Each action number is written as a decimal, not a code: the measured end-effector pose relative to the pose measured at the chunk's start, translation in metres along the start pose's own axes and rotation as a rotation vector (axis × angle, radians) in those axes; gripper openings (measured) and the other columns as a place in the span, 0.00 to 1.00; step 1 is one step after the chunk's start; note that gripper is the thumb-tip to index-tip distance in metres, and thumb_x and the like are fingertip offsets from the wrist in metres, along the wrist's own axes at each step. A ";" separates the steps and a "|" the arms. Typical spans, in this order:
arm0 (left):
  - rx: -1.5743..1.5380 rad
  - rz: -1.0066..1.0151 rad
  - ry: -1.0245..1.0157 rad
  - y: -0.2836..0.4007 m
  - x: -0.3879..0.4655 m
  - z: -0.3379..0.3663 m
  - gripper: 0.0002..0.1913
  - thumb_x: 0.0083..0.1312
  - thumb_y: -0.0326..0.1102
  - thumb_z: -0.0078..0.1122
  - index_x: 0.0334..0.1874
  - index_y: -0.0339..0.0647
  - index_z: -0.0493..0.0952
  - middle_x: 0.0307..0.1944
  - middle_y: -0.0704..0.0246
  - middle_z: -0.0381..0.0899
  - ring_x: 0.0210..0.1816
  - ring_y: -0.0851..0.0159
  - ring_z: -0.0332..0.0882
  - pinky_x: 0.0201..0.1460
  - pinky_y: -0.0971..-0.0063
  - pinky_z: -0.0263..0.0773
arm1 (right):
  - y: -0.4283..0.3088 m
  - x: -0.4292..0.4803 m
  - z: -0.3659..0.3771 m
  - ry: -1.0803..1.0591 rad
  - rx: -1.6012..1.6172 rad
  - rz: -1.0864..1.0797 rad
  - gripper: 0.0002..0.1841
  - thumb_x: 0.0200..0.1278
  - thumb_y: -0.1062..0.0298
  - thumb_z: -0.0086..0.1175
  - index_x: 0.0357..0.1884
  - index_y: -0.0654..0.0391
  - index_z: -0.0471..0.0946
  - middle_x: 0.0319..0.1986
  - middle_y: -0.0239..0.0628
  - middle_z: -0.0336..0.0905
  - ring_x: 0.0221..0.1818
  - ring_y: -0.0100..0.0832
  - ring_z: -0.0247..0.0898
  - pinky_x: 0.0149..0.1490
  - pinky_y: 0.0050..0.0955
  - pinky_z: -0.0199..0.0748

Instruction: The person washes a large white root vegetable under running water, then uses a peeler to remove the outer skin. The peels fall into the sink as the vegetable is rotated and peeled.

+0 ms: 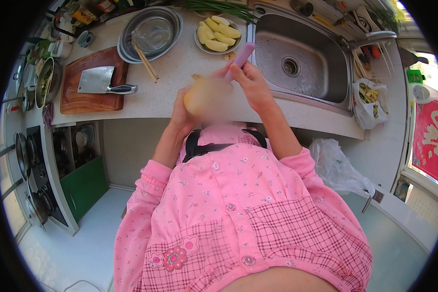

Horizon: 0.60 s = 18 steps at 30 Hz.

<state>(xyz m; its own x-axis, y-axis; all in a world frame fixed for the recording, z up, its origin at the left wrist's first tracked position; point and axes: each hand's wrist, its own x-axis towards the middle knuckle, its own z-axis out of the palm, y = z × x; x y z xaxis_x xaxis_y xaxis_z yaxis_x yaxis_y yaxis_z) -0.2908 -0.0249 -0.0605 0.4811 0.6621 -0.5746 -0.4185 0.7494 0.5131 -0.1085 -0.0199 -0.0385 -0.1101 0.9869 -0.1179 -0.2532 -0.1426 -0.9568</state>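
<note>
My left hand is wrapped around a yellowish, rounded piece of produce. A blurred patch hides much of it, so its exact kind is unclear. In my right hand is a kitchen tool with a pink handle, tilted up to the right; its working end is lost in the blur beside the produce. Both hands are above the front part of the speckled countertop. Beyond them stands a metal plate with several peeled yellow pieces of produce. A small yellowish scrap lies by its rim.
To the left, a cleaver rests on a wooden cutting board. Chopsticks lean on stacked metal basins. The steel sink is on the right, with a white bag of scraps beyond it. Green stalks lie behind.
</note>
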 end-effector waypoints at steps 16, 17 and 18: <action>0.030 -0.039 0.032 -0.015 0.014 -0.028 0.27 0.62 0.56 0.46 0.54 0.40 0.71 0.42 0.61 0.80 0.38 0.61 0.80 0.39 0.71 0.76 | 0.023 0.015 -0.009 0.116 0.012 0.048 0.08 0.72 0.63 0.42 0.41 0.57 0.65 0.32 0.40 0.81 0.32 0.24 0.75 0.36 0.21 0.68; 0.084 -0.006 0.019 -0.019 0.016 -0.028 0.28 0.62 0.56 0.47 0.55 0.40 0.70 0.43 0.61 0.79 0.41 0.62 0.80 0.44 0.71 0.74 | 0.033 0.017 -0.013 0.143 -0.040 0.070 0.08 0.72 0.63 0.43 0.41 0.58 0.65 0.31 0.39 0.80 0.31 0.24 0.75 0.35 0.21 0.68; 0.140 0.029 0.008 -0.021 0.016 -0.026 0.28 0.62 0.55 0.49 0.55 0.39 0.70 0.45 0.62 0.79 0.44 0.63 0.79 0.48 0.71 0.73 | 0.041 0.019 -0.014 0.167 -0.090 0.090 0.08 0.72 0.64 0.43 0.42 0.58 0.65 0.30 0.38 0.80 0.31 0.23 0.75 0.35 0.21 0.68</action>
<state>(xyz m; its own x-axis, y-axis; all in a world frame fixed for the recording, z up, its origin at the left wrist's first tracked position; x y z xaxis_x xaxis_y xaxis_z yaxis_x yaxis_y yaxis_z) -0.2939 -0.0296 -0.0969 0.4635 0.6843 -0.5629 -0.3206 0.7218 0.6133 -0.1074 -0.0055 -0.0838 0.0345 0.9704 -0.2389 -0.1615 -0.2304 -0.9596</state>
